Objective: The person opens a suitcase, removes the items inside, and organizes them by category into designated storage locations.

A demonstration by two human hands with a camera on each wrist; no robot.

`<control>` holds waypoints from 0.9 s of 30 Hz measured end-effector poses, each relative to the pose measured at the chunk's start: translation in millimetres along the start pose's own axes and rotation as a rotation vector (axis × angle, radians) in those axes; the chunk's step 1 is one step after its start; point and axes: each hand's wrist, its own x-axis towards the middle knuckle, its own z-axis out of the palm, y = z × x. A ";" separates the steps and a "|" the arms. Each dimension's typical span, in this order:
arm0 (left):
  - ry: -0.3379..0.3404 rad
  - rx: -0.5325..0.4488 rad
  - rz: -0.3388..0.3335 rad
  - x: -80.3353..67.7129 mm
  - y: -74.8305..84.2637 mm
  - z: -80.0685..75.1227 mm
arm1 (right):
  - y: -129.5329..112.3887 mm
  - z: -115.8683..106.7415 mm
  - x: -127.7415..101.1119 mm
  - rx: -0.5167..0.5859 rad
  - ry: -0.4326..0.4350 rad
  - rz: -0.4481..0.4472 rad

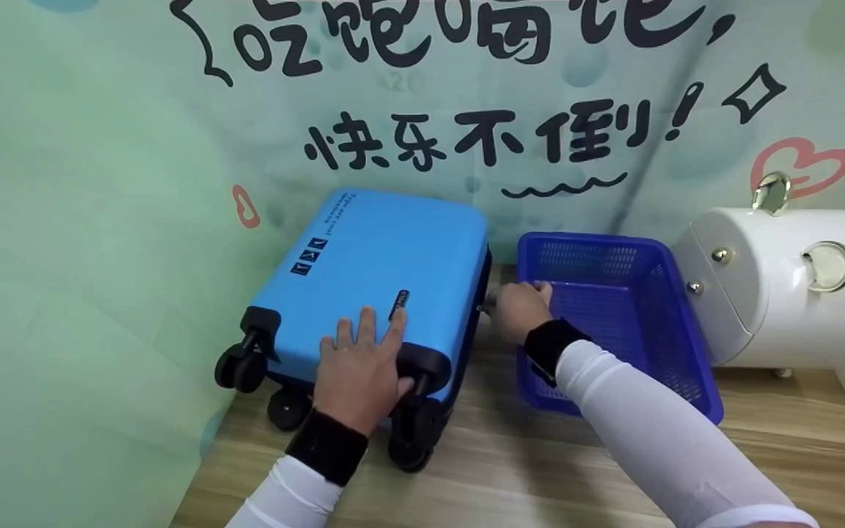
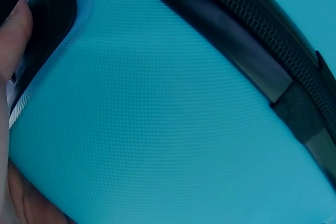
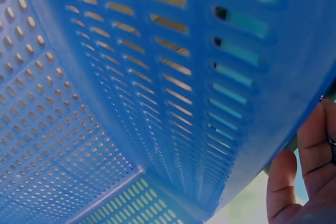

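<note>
Blue hard shell faces up on the suitcase point(image 1: 393, 249), which lies flat near the left and back edges of the counter point(image 1: 488, 480), its wheels point(image 1: 411, 436) towards the front edge. Its 2 halves rest together, so it looks closed in outline; how much of the zip point(image 2: 257, 19) is fastened I cannot tell, and that seems the part left to settle. The left hand point(image 1: 359, 374) presses the shell, fingers apart, by the front right corner. The right hand point(image 1: 519, 312) has its grip together at the right side, seemingly clamped on a small zip pull point(image 1: 480, 308). Just beside stands the dark-blue basket point(image 1: 606, 308), and the white box point(image 1: 826, 323) occupies the counter's back right corner.
</note>
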 end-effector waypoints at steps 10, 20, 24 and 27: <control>-0.005 0.029 -0.051 0.4 13.8 -2.4 | -2.0 0.2 -1.2 0.024 -0.013 -0.015; -0.014 0.049 -0.093 3.2 30.6 -4.5 | 1.5 6.4 1.8 0.016 -0.001 -0.026; 0.035 0.080 -0.101 4.4 38.2 -4.0 | 4.2 8.9 3.1 0.007 0.014 -0.028; 0.069 0.100 -0.117 6.3 43.2 -2.8 | 4.0 8.0 3.0 0.012 0.008 -0.022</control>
